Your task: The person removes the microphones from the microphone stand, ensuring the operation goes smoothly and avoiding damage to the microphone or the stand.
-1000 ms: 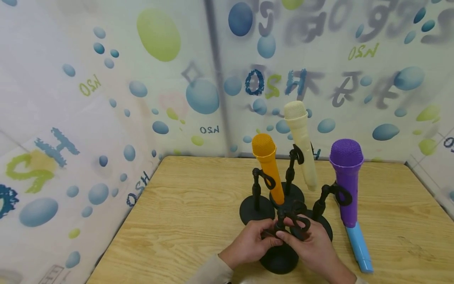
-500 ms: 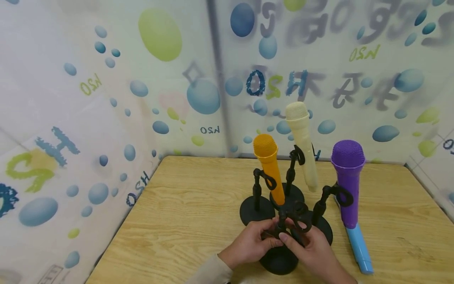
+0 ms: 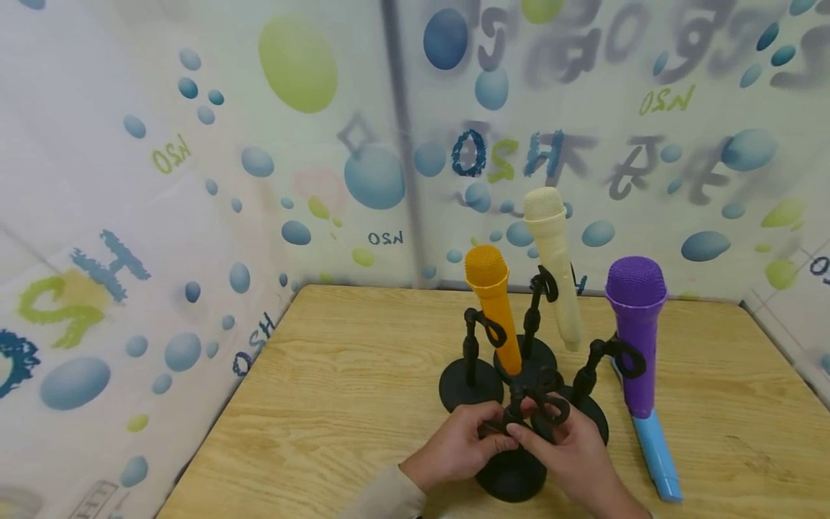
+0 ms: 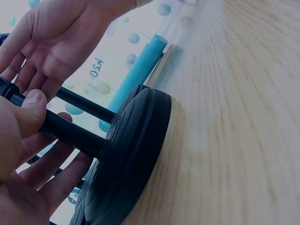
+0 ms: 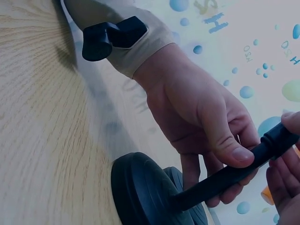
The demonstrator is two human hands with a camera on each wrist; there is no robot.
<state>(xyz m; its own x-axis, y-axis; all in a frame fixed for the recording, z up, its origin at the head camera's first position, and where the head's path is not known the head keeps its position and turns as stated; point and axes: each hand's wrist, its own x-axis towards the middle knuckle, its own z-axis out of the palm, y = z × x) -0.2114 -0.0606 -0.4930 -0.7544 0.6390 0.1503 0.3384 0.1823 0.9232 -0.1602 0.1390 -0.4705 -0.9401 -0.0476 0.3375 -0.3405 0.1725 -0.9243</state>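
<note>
Both hands hold a black desktop microphone stand [image 3: 510,477] near the table's front. In the right wrist view, my left hand [image 5: 201,108] grips the stand's post [image 5: 211,187], thumb on one side and fingers on the other. My right hand [image 3: 573,450] pinches the upper part of the post at its collar [image 5: 274,142]; only its fingertips show at that view's right edge. The round base [image 4: 136,154] rests on the table. The stand's looped clip [image 3: 552,408] sticks out above my right hand and holds no microphone.
Behind my hands, three more stands hold an orange microphone [image 3: 494,303], a cream microphone [image 3: 554,267] and a purple microphone [image 3: 637,331]. A light blue cylindrical handle [image 3: 658,454] lies right of my right hand, partly hidden behind the purple microphone. Printed sheets [image 3: 311,180] wall the wooden table [image 3: 337,375].
Both hands stay on the same stand. My right thumb shifts slightly on the post, and the clip turns and tips a little. The other stands stay put.
</note>
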